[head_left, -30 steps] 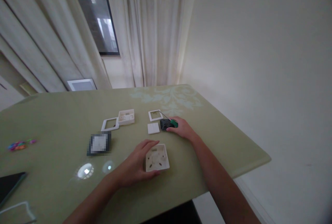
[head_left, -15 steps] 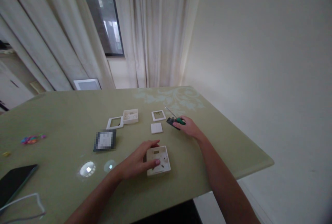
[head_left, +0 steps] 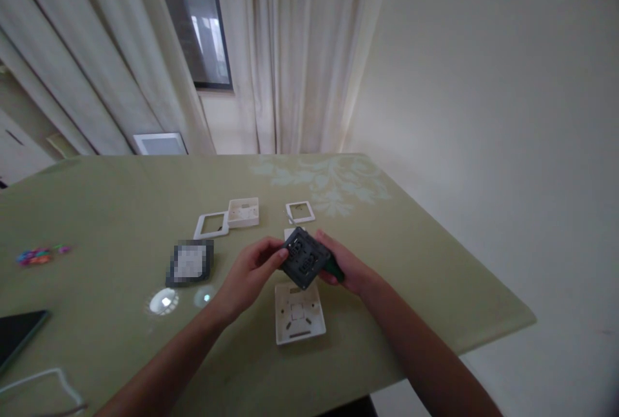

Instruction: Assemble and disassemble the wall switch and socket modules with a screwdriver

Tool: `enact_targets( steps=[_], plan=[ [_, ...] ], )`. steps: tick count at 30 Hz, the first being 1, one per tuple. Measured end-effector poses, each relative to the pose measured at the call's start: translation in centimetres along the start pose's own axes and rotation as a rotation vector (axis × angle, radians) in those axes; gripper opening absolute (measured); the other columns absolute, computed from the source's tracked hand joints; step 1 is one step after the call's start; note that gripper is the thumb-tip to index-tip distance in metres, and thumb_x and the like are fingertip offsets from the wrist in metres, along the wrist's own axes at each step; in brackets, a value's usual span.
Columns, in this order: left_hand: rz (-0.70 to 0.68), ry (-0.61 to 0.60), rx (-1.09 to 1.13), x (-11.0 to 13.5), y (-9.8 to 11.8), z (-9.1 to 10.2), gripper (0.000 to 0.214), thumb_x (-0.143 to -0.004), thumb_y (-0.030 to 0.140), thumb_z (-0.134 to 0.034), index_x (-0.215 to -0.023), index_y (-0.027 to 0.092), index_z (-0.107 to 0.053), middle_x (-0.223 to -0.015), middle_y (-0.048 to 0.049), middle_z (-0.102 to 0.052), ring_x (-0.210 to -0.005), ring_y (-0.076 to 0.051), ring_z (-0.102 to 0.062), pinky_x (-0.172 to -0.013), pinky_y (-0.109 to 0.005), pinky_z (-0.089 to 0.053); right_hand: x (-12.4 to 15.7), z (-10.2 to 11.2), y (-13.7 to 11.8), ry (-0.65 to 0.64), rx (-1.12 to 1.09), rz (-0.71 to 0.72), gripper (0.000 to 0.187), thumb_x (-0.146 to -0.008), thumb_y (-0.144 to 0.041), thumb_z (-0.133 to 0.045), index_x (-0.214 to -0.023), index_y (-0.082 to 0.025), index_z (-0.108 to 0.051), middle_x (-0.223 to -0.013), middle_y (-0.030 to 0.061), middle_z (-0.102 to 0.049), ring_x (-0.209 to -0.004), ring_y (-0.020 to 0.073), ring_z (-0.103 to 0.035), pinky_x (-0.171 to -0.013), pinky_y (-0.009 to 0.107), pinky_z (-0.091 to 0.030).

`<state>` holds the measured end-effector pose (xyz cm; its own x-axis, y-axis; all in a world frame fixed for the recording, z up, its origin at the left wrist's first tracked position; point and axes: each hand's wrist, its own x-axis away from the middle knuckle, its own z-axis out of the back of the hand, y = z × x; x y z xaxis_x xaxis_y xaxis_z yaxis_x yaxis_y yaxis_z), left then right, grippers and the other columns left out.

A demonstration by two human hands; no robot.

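Note:
My left hand [head_left: 246, 278] is closed on the left edge of a black switch or socket module [head_left: 304, 259], thumb on its face. The module is tilted above the table. At its right side, my right hand [head_left: 349, 267] grips a screwdriver [head_left: 334, 269] by the green handle; the shaft shows beyond the module's far corner. Whether the right fingers also bear on the module is partly hidden. Just below both hands lies a white back box [head_left: 300, 323], hollow side up. The module mostly covers a small white square plate [head_left: 289, 233].
Further back are a white frame [head_left: 309, 218] with small screws inside it, a second white box [head_left: 244, 212] and another frame [head_left: 199, 230]. A blurred-out dark square piece [head_left: 207, 265] lies left. At far left are colourful bits [head_left: 39, 256], a dark tablet-like device [head_left: 22, 333] and a white cable [head_left: 43, 375].
My left hand has let go of the near white box and taken hold of the black module. My right hand has brought module and screwdriver left and nearer. The view has shifted slightly.

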<state>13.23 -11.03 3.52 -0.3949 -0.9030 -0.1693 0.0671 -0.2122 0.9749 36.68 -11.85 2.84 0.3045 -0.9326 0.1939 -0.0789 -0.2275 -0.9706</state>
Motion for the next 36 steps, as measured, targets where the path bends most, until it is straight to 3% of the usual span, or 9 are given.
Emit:
enact_targets(
  steps=[3, 6, 9, 13, 20, 23, 27, 29, 36],
  plan=[
    [0.068, 0.056, 0.028, 1.0, 0.7, -0.1, 0.036, -0.101, 0.055, -0.073, -0.1, 0.019, -0.077, -0.095, -0.0061, -0.081, -0.09, -0.024, -0.077, -0.084, -0.037, -0.064, 0.8, -0.4, -0.8, 0.078, 0.06, 0.102, 0.078, -0.086, -0.093, -0.06, -0.109, -0.02, -0.071, -0.075, -0.0031, -0.064, -0.039, 0.0052, -0.034, -0.033, 0.022, -0.025],
    [0.206, 0.165, 0.207, 2.0, 1.2, -0.8, 0.037, -0.097, 0.057, -0.078, -0.099, 0.02, -0.074, -0.096, -0.0037, -0.078, -0.092, -0.022, -0.076, -0.088, -0.036, -0.066, 1.6, -0.7, -1.5, 0.191, 0.163, 0.219, 0.071, -0.073, -0.067, -0.095, -0.123, -0.024, -0.069, -0.11, 0.0016, -0.072, -0.054, 0.0056, -0.047, -0.047, 0.022, -0.042],
    [0.339, 0.283, 0.421, 2.9, 1.2, -1.6, 0.046, -0.084, 0.061, -0.09, -0.089, 0.02, -0.071, -0.093, -0.0019, -0.074, -0.089, -0.02, -0.072, -0.085, -0.034, -0.067, 2.3, -0.9, -1.9, 0.226, 0.346, 0.359, 0.071, -0.067, -0.047, -0.106, -0.125, -0.026, -0.072, -0.122, 0.0047, -0.072, -0.09, 0.0179, -0.068, -0.084, 0.032, -0.06],
    [0.399, 0.278, 0.478, 3.6, 1.0, -1.9, 0.051, -0.078, 0.063, -0.095, -0.087, 0.02, -0.068, -0.095, -0.0023, -0.073, -0.093, -0.022, -0.071, -0.085, -0.035, -0.066, 2.9, -1.1, -1.5, 0.076, 0.721, 0.573, 0.092, -0.073, -0.051, -0.104, -0.151, -0.027, -0.061, -0.148, 0.0124, -0.066, -0.141, 0.033, -0.063, -0.122, 0.046, -0.05],
    [0.339, 0.091, 0.328, 4.1, 1.0, -0.7, 0.042, -0.093, 0.061, -0.082, -0.092, 0.022, -0.065, -0.089, 0.0, -0.071, -0.087, -0.02, -0.07, -0.083, -0.032, -0.059, 3.6, -1.4, -1.5, 0.009, 0.834, 0.549, 0.097, -0.079, -0.034, -0.099, -0.161, -0.032, -0.049, -0.154, 0.0101, -0.062, -0.142, 0.0277, -0.063, -0.122, 0.039, -0.051],
    [0.25, -0.046, 0.097, 4.5, 1.3, 0.3, 0.035, -0.098, 0.057, -0.078, -0.113, 0.026, -0.07, -0.113, -0.0047, -0.076, -0.108, -0.027, -0.072, -0.099, -0.042, -0.059, 3.5, -0.8, -2.2, 0.022, 0.795, 0.579, 0.095, -0.076, -0.031, -0.101, -0.158, -0.034, -0.053, -0.148, 0.0079, -0.065, -0.137, 0.0271, -0.066, -0.12, 0.038, -0.052],
    [0.144, -0.35, -0.33, 5.0, 1.8, 0.9, 0.1, -0.068, 0.05, -0.103, -0.155, 0.034, -0.056, -0.159, -0.0105, -0.059, -0.149, -0.044, -0.052, -0.125, -0.064, -0.045, 3.2, 0.7, -2.5, 0.075, 0.73, 0.617, 0.09, -0.074, -0.04, -0.104, -0.152, -0.035, -0.059, -0.145, 0.0072, -0.068, -0.136, 0.0285, -0.066, -0.119, 0.039, -0.051],
    [0.119, -0.469, -0.458, 5.0, 1.5, 0.8, 0.105, -0.065, 0.04, -0.103, -0.157, 0.031, -0.054, -0.159, -0.0128, -0.059, -0.149, -0.047, -0.051, -0.128, -0.07, -0.039, 3.0, 1.4, -2.4, 0.075, 0.698, 0.58, 0.091, -0.073, -0.044, -0.105, -0.151, -0.034, -0.059, -0.145, 0.007, -0.068, -0.136, 0.0283, -0.066, -0.119, 0.038, -0.05],
    [0.036, -0.299, -0.447, 4.7, -2.0, 1.5, 0.12, -0.084, 0.027, -0.09, -0.173, 0.04, -0.011, -0.172, -0.0155, -0.047, -0.156, -0.043, -0.049, -0.126, -0.067, -0.046, 2.5, 0.9, -1.7, -0.103, 0.701, 0.419, 0.087, -0.072, -0.045, -0.105, -0.146, -0.03, -0.063, -0.144, 0.0084, -0.068, -0.137, 0.0297, -0.066, -0.118, 0.04, -0.051]
  ],
)
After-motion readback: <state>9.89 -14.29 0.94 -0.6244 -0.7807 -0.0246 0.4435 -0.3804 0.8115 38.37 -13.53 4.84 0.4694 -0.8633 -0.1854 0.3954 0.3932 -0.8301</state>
